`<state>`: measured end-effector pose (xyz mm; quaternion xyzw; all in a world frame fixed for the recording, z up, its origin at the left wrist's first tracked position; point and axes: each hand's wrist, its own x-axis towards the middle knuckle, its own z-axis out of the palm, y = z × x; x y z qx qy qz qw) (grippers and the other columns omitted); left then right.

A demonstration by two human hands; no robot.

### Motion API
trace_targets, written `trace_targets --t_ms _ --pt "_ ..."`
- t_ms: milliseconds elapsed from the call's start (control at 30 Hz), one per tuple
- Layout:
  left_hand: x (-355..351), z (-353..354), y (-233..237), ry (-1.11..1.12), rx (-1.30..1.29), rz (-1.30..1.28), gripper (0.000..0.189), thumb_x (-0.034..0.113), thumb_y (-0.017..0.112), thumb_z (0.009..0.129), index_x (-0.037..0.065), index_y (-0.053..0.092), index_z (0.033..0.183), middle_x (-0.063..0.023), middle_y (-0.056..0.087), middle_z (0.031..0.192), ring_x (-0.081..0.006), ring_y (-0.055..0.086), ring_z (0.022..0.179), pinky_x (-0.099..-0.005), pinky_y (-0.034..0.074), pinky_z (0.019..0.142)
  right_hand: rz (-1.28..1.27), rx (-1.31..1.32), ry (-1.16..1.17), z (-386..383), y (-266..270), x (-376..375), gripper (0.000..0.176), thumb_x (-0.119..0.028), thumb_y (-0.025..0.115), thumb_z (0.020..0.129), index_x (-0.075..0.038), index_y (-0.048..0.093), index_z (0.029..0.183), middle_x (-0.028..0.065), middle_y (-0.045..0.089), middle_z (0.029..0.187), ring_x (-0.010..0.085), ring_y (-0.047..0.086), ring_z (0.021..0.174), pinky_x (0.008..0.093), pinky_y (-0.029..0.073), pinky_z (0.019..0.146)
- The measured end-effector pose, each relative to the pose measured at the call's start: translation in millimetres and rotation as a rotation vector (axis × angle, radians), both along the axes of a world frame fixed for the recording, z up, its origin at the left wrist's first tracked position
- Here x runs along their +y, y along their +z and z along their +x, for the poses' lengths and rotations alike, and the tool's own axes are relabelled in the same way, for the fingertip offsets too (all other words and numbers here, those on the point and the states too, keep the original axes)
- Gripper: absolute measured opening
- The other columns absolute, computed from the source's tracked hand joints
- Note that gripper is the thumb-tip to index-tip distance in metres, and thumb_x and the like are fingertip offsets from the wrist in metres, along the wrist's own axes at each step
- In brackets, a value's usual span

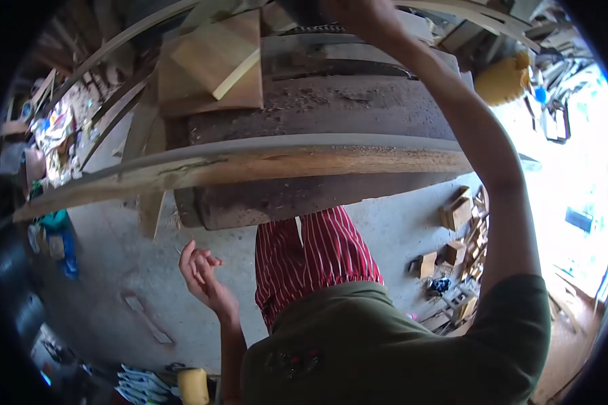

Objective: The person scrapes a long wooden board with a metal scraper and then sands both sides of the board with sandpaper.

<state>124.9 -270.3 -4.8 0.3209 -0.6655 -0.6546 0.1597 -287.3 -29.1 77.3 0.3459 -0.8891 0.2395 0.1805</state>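
A long wooden plank (284,162) lies across the dark, shaving-strewn workbench (358,98), and its left end sticks out past the bench. My left hand (206,273) is below the plank, in front of the bench edge, with its fingers loosely curled and apart; it touches neither. My right arm stretches over the plank to the far side of the bench. There my right hand (358,10) is at the top edge of the view beside a dark object (305,9); its fingers are cut off or hidden. Square wooden boards (209,67) are stacked on the bench at the left.
Wood blocks (458,214) and offcuts lie on the floor at the right. A yellow container (503,79) stands at the back right, another (193,386) at the bottom left. A wood strip (148,318) lies on the concrete floor. Long curved strips cross the top.
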Motion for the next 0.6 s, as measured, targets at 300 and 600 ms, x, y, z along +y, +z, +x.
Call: trace_targets --t_ms 300,600 --pt "-8.6 -98.9 87.8 -0.3 0.59 -0.638 0.056 0.008 0.06 0.097 -0.006 0.033 0.144 -0.0133 0.051 0.135 -0.0116 0.046 0.069 -0.0271 0.045 0.064 -0.058 0.184 0.343 171.6 57.7 -3.5 0.018 -0.012 0.064 0.08 -0.007 0.059 0.097 0.0068 0.056 0.08 0.0202 0.061 0.065 0.0348 0.051 0.048" --pt "-25.8 -85.9 101.8 -0.744 0.512 -1.209 0.017 0.003 0.071 0.08 -0.006 0.066 0.094 -0.0162 0.068 0.092 -0.0336 0.067 0.082 -0.0412 0.054 0.072 -0.344 -0.226 0.393 264.7 41.1 -53.2 0.045 -0.023 0.075 0.08 -0.003 0.064 0.119 0.0132 0.064 0.112 0.0311 0.067 0.091 0.0372 0.061 0.07"
